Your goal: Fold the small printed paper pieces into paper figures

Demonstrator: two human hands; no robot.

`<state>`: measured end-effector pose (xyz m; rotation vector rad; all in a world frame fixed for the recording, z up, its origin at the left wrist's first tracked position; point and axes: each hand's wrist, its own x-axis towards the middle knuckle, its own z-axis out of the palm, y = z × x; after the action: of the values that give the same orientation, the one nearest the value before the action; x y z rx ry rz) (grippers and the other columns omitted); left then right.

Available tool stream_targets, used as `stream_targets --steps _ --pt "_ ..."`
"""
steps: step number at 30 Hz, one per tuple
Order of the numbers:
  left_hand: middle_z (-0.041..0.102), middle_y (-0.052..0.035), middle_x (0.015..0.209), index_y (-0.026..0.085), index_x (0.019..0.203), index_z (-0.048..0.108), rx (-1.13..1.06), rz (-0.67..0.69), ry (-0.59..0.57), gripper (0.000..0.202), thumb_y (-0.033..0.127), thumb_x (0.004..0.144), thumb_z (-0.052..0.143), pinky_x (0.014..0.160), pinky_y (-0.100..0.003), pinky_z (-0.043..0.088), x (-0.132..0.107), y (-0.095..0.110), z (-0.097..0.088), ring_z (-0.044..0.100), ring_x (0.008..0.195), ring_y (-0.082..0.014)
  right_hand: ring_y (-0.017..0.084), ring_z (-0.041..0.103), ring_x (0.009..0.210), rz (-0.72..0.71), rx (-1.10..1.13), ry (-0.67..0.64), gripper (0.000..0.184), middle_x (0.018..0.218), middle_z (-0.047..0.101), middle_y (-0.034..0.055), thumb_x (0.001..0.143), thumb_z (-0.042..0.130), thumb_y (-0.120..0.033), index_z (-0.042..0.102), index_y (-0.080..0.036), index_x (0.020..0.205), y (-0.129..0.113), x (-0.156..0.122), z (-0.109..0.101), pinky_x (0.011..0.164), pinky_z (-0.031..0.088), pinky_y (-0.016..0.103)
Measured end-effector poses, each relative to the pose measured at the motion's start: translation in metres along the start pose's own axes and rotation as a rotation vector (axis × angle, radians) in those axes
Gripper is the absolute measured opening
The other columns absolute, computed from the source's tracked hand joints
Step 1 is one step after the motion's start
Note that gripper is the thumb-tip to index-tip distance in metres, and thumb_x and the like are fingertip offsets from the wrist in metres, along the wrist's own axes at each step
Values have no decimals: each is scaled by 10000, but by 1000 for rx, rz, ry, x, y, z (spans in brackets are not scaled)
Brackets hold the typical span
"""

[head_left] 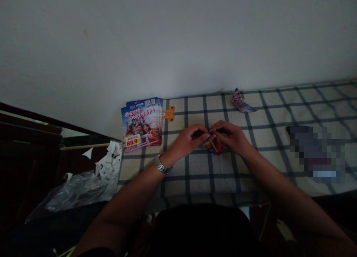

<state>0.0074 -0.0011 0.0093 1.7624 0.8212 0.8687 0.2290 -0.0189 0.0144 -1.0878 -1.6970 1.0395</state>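
Note:
My left hand (pixel 195 137) and my right hand (pixel 229 135) meet over the checked cloth, fingertips almost touching. Both pinch a small folded printed paper (pixel 216 144), mostly red with a line of pale marks. Its upper edge is hidden behind my fingers. Left of my hands, a stack of printed flyers (pixel 142 125) lies near the wall, blue and pink with a yellow price patch reading 89.9. Beyond my right hand sits a folded, twisted piece of similar printed paper (pixel 240 101).
A white cloth with dark checks (pixel 178 175) covers the table against a pale wall (pixel 178 38). A blurred-out dark object (pixel 312 149) lies at right. Clear plastic wrapping (pixel 78 190) and torn white paper (pixel 110 162) are beside the table's left edge.

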Motion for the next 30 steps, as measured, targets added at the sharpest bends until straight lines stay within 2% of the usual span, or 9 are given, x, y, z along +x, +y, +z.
stream_targets --steps 7,12,17,26,30 --pt "705 -27 867 183 956 691 -22 -7 27 304 485 988 669 687 -254 503 0 1 -1 636 758 -142 227 745 849 75 -1 16 276 936 793 52 927 719 -500 764 -231 967 -2 1 0 789 598 351" --pt "716 -25 890 184 971 691 -29 -11 47 287 470 987 675 713 -254 519 0 -2 -1 652 775 -142 225 745 857 93 -50 9 342 937 801 43 998 610 -533 788 -241 1001 -5 1 -3 786 593 346" --pt "714 -30 890 182 975 686 -14 -14 66 297 478 986 671 717 -257 527 0 -6 -1 659 790 -148 232 757 906 87 -4 -1 283 991 805 46 914 746 -490 776 -237 1037 -4 0 -1 831 606 342" --pt "687 -11 881 185 961 667 28 1 66 223 405 996 665 728 -240 519 -3 -2 1 654 793 -135 227 756 870 65 -93 16 229 932 807 47 931 723 -430 785 -212 966 -5 0 0 834 588 342" --pt "701 -18 908 192 981 675 55 3 82 228 420 992 664 744 -254 532 -3 0 2 665 817 -148 222 748 850 58 -108 18 219 932 804 43 936 719 -425 785 -219 967 -5 -1 0 814 583 339"
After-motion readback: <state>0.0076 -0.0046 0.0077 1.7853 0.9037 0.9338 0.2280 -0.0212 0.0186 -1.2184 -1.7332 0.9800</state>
